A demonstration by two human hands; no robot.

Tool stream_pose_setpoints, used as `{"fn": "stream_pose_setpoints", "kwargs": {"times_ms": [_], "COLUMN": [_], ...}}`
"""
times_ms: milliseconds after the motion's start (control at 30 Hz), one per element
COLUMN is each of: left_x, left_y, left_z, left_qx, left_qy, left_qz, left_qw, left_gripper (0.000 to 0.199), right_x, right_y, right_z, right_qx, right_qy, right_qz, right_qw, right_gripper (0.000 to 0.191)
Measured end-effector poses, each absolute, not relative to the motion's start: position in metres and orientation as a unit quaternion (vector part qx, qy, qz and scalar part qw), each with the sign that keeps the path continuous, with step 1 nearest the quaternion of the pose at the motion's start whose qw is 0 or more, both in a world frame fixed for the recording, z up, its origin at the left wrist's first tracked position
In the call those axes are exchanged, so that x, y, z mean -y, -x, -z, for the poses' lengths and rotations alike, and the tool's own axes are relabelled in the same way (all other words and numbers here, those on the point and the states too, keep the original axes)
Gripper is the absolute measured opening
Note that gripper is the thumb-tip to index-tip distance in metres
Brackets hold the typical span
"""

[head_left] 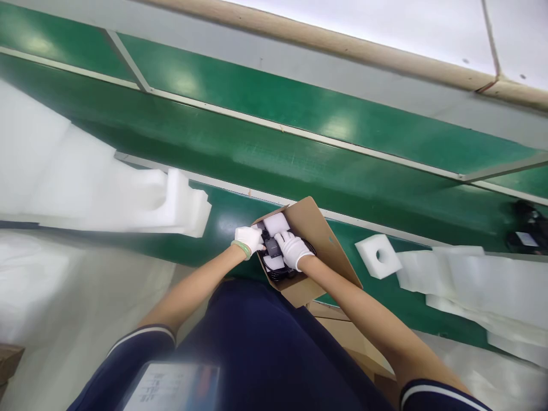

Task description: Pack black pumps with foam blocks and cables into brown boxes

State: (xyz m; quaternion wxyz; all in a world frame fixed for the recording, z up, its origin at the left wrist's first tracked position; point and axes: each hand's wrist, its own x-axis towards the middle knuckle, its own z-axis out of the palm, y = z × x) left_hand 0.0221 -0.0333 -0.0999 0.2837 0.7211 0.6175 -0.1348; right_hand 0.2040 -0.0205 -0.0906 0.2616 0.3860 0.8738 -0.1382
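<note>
An unsealed brown cardboard box (325, 240) sits tilted at the near edge of the green bench. Inside it are a small black boxy device (273, 247), coiled black cable (279, 274) and white foam pieces (276, 224). My left hand (249, 238), in a white glove with a green band at the wrist, reaches over the box's left edge, its fingers curled against the device's left side. My right hand (293, 249), also white-gloved, is inside the box with bent fingers at the device's right side. Both sets of fingertips are partly hidden.
Stacked white foam sheets (107, 188) lie to the left. A foam block with a round hole (378, 256) and more foam pieces (471, 279) are to the right. Black items (528, 228) lie at the far right. Folded cardboard (342, 331) is below the bench edge.
</note>
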Motion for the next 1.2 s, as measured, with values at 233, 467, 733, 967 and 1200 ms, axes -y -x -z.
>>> {"fn": "stream_pose_setpoints", "kwargs": {"times_ms": [233, 467, 733, 967, 1200], "left_x": [0.058, 0.122, 0.152, 0.152, 0.158], "left_y": [-0.050, -0.097, -0.079, -0.085, -0.064], "left_z": [0.085, 0.103, 0.124, 0.120, 0.117], "left_qx": [-0.675, -0.630, -0.594, -0.620, -0.693], "left_qy": [-0.697, -0.748, -0.768, -0.750, -0.603], "left_qz": [0.106, -0.001, -0.083, -0.105, -0.328], "left_qw": [0.217, 0.210, 0.224, 0.206, 0.221], "left_gripper": [0.047, 0.043, 0.040, 0.061, 0.036], "right_x": [-0.001, 0.014, 0.032, 0.041, 0.046], "right_y": [-0.204, -0.202, -0.190, -0.194, -0.215], "right_z": [0.087, 0.087, 0.085, 0.089, 0.105], "right_qx": [-0.881, -0.891, -0.878, -0.861, -0.877], "right_qy": [-0.324, -0.323, -0.351, -0.375, -0.356], "right_qz": [0.126, 0.055, 0.003, 0.025, 0.003], "right_qw": [0.320, 0.315, 0.326, 0.343, 0.322], "right_gripper": [0.060, 0.047, 0.036, 0.044, 0.054]}}
